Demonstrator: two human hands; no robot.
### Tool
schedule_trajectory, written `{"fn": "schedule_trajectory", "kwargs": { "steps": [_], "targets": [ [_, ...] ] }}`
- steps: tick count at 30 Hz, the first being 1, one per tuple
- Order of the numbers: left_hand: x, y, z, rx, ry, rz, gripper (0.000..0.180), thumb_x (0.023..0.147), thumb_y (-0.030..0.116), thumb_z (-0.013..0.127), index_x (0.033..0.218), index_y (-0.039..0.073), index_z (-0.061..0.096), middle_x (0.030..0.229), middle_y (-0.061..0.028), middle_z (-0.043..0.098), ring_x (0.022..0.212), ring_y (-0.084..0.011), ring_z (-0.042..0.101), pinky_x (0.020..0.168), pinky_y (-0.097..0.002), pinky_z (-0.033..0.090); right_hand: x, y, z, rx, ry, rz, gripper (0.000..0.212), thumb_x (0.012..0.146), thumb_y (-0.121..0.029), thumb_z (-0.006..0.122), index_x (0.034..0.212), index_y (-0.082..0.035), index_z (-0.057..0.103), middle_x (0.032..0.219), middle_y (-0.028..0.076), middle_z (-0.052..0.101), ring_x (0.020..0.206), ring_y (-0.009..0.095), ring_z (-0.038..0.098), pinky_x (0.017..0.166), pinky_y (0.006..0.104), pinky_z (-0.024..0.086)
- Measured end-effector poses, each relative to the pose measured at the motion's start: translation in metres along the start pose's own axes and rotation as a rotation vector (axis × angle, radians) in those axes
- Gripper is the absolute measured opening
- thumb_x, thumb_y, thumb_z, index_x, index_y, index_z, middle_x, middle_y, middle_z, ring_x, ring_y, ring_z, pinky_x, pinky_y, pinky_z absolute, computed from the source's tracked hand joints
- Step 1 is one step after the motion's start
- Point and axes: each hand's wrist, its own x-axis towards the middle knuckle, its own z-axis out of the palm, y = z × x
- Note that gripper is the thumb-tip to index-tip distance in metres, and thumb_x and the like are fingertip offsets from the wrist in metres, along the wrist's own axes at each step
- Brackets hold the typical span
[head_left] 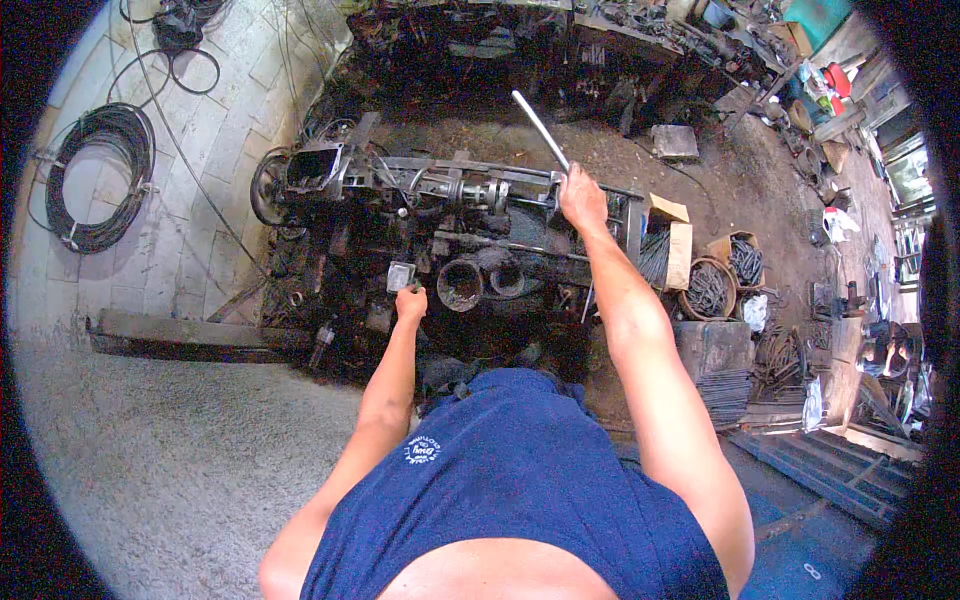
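Observation:
My right hand [583, 200] is wrapped round the lower end of a long, straight, bright metal bar [538, 128], which slants up and to the left over the far side of a dark, greasy, lathe-like machine [465, 187]. Lower and to the left, my left hand [411, 302] is closed at the near edge of a small pale grey box [400, 276] on the machine's near side. What its fingers grip, if anything, is too small to make out. Just right of that hand sits a round, open metal container [460, 285], with a second round container [506, 277] beside it.
A cardboard box [678, 256] of thin rods stands right of the machine, near a round basket of metal pieces [708, 288]. A coil of black cable [100, 178] lies at the left. A grey block [675, 142] rests on the floor beyond. Cluttered benches line the back.

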Motion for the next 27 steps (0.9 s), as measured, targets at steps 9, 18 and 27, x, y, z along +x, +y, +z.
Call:
{"fn": "schedule_trajectory", "kwargs": {
  "steps": [9,18,27],
  "targets": [
    [-0.011,0.015,-0.007,-0.002,-0.039,-0.071,0.033,0.086,0.025,0.063,0.113,0.006,0.067,0.084,-0.0172,0.07,0.063,-0.0261,0.068,0.063,-0.0378,0.055,0.0,0.009,0.005,-0.032,-0.001,-0.003,0.035,0.095,-0.029,0.046,0.116,-0.002,0.053,0.093,0.019,0.065,0.084,0.035,0.066,0.071,0.0458,0.055],
    [-0.014,0.015,-0.007,-0.023,-0.029,-0.015,0.033,0.087,0.025,0.061,0.113,0.005,0.067,0.079,-0.0167,0.069,0.059,-0.025,0.067,0.06,-0.0365,0.054,-0.001,0.007,0.002,-0.008,-0.008,0.002,0.031,0.095,-0.028,0.046,0.109,-0.002,0.053,0.092,0.019,0.065,0.085,0.036,0.066,0.072,0.0465,0.054],
    [-0.002,0.003,-0.001,-0.07,-0.011,-0.055,0.033,0.086,0.024,0.062,0.112,0.006,0.067,0.075,-0.0156,0.069,0.054,-0.0239,0.065,0.058,-0.0367,0.053,0.001,0.003,0.003,0.008,-0.005,0.009,0.03,0.095,-0.028,0.046,0.108,-0.003,0.054,0.093,0.02,0.064,0.084,0.037,0.065,0.072,0.0486,0.053]
  ]
}}
